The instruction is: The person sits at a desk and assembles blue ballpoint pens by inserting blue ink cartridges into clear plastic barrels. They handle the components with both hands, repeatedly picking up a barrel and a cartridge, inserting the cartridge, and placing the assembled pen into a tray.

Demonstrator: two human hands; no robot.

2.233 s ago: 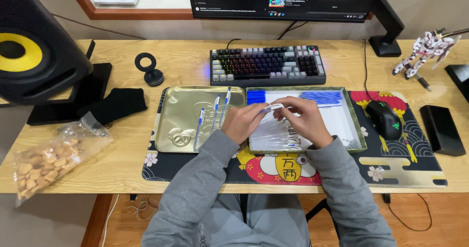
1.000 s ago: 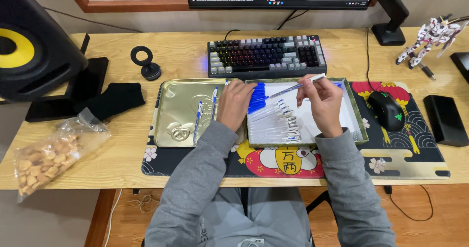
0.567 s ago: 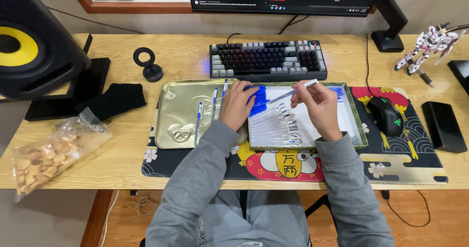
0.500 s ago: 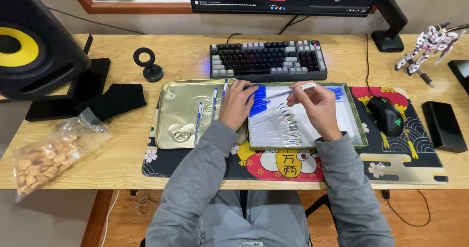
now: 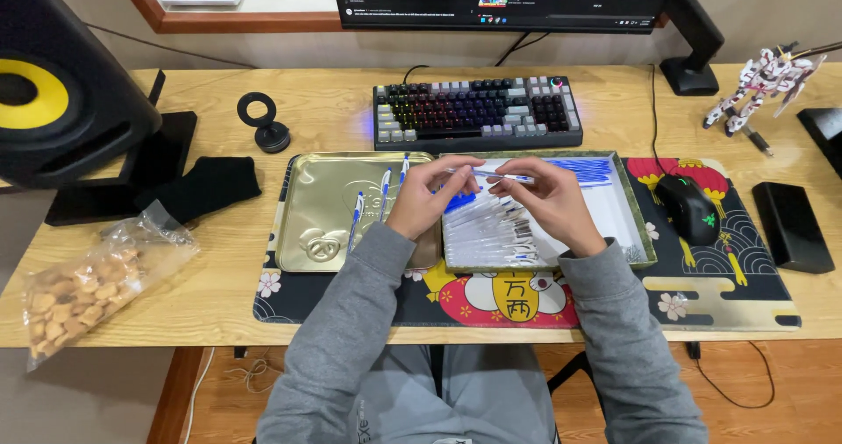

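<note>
Pinched between the fingertips of both hands, a slim clear-barrelled pen (image 5: 491,176) was held level above the wide, shallow white-lined box (image 5: 633,225), the left hand (image 5: 431,196) closed on one end and the right hand (image 5: 545,200) on the other, over rows of loose pen barrels (image 5: 491,233). Because the gold metal lid (image 5: 329,211) alongside carried only a few blue-capped pens (image 5: 383,189) leaning on its edge, a bumping sleeve could probably have rolled them off. A slipping pinch might have dropped the pen and scattered the neat rows.
</note>
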